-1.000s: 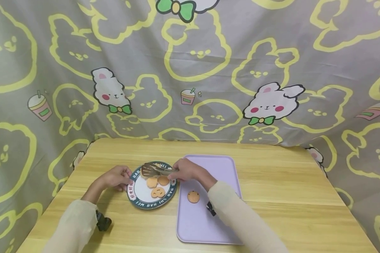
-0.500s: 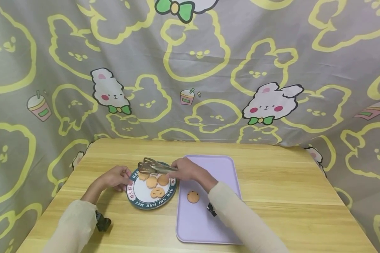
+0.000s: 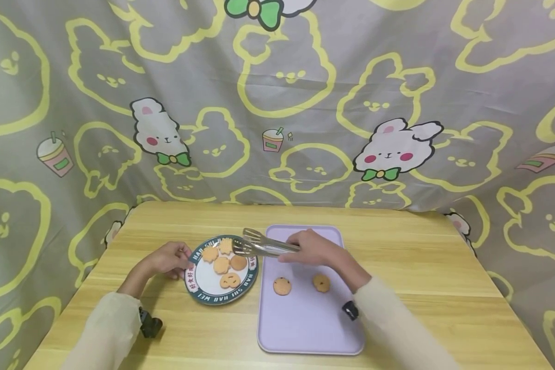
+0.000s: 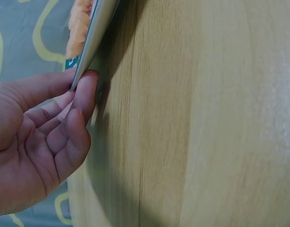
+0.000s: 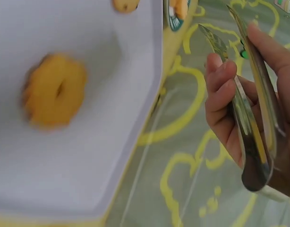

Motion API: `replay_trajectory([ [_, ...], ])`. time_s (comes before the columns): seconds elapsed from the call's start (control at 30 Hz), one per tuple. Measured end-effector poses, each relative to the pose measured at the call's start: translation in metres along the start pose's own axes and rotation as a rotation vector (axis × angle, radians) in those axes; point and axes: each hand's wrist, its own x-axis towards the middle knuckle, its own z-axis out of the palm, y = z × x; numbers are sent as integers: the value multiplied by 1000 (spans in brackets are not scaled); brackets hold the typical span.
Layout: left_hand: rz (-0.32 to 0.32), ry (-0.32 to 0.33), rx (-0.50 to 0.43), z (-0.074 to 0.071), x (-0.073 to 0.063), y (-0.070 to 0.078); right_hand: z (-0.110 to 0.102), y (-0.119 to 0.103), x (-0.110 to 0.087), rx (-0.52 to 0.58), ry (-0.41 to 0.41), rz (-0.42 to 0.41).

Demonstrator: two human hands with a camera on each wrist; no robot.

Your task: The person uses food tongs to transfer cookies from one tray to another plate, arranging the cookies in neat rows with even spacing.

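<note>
My left hand (image 3: 170, 259) pinches the left rim of a round plate (image 3: 203, 288) with a dark green, lettered border. In the left wrist view, thumb and fingers grip the plate's edge (image 4: 90, 52), which is tilted in that picture. Several cookies (image 3: 229, 280) lie on the plate, including flower-shaped ones near its far side. My right hand (image 3: 312, 247) holds metal tongs (image 3: 272, 247) over the gap between plate and tray, their slotted ends by the plate's right rim. The right wrist view shows the tongs (image 5: 251, 137) with their arms apart and no cookie visible between them.
A purple tray (image 3: 305, 329) lies right of the plate. On it are a round cookie (image 3: 282, 286) and a flower-shaped cookie (image 3: 321, 282) with a central hole. A patterned curtain (image 3: 305, 103) hangs behind the wooden table (image 3: 421, 288).
The tongs have come off a flower-shaped cookie at the plate's far side and moved right with my right hand. The tray's second cookie has come into view. My left hand stays on the rim.
</note>
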Motion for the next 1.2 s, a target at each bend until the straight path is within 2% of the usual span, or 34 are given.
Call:
replay_trajectory([
  [0.23,-8,5,0,1,-2,3,-14,27,-48,-39,28,34],
  [0.47,-20,9,9,2,-2,4,-22,59,-98,2,38,94],
  [0.6,-19,7,11,1,-2,4,-25,74,-119,32,43,111],
  [0.87,-19,16,22,2,-2,2,-28,92,-142,43,19,117],
  [1.2,-22,19,22,2,-2,1,-26,99,-149,22,9,132],
])
